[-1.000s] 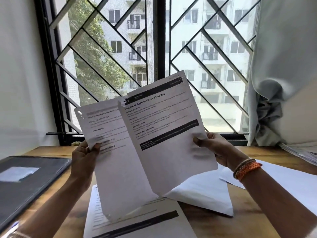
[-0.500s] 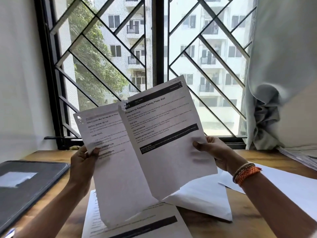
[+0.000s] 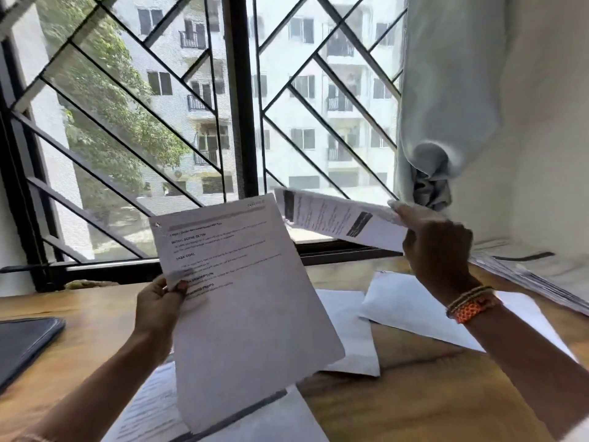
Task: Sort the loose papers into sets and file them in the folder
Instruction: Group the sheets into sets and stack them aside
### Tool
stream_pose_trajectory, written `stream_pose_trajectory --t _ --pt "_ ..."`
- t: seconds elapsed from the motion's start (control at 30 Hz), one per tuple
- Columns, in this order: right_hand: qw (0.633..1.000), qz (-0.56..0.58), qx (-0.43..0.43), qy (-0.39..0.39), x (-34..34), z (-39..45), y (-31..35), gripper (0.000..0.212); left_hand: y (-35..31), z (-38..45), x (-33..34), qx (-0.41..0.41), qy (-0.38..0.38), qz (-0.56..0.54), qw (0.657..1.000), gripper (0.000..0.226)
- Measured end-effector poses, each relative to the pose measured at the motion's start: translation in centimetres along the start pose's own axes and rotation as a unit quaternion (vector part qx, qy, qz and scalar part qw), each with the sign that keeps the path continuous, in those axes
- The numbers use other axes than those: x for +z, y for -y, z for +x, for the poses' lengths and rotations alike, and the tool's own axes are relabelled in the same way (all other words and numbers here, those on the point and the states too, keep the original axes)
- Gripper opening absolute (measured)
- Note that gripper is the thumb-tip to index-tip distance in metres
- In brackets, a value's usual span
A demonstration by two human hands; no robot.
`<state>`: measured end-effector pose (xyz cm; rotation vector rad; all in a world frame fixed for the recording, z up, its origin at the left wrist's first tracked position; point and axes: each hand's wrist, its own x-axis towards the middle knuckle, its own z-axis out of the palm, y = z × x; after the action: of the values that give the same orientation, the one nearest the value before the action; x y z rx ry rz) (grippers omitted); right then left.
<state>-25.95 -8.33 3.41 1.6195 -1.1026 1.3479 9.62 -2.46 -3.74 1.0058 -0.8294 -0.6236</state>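
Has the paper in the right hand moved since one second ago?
Yes. The right hand swung its paper rightward toward the curtain, away from the left hand's sheet.

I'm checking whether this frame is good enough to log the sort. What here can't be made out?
Head view only:
- Sheet in the right hand, swung nearly edge-on and motion-blurred: text unreadable.
- Sheet in the left hand: headings legible, body lines too small.
- Dark folder: cut off by the left edge.
- Stack at right: cut off by the right edge.
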Motion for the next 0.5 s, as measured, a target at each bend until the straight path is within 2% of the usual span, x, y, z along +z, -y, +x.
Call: stream_pose_trajectory --t 0.1,0.17,0.23,0.33,0.43,0.47,0.5 --pt "0.994 -0.037 -0.039 0.096 -1.2 -3.3 -2.7 0.052 0.4 -0.1 1.5 -0.006 0.003 0.026 1.000 0.025" --pt "0.966 -0.083 -0.034 0.243 -2.0 -5.4 -3.8 0.046 0.6 0.0 1.8 -0.012 -0.014 0.049 0.999 0.021" --pt "0.893 -0.151 -0.005 0.424 -3.1 -6.6 -4.0 0.040 0.8 0.3 1.4 -0.016 -0.034 0.067 0.997 0.025" --pt "0.772 -0.181 0.045 0.608 -4.1 -7.4 -4.3 0.039 0.6 0.3 0.0 -0.006 -0.054 0.094 0.994 0.027" --pt "0.671 -0.186 0.052 0.715 -4.2 -6.9 -4.0 0.050 -0.3 0.4 -2.6 0.004 -0.067 0.124 0.990 0.021" --pt "0.647 -0.190 0.045 0.737 -4.2 -6.3 -3.7 0.056 -0.7 0.5 -3.3 0.006 -0.075 0.133 0.988 0.018" --pt "0.637 -0.186 0.035 0.747 -4.1 -5.8 -2.9 0.064 -1.2 0.5 -4.5 0.008 -0.086 0.142 0.986 0.020"
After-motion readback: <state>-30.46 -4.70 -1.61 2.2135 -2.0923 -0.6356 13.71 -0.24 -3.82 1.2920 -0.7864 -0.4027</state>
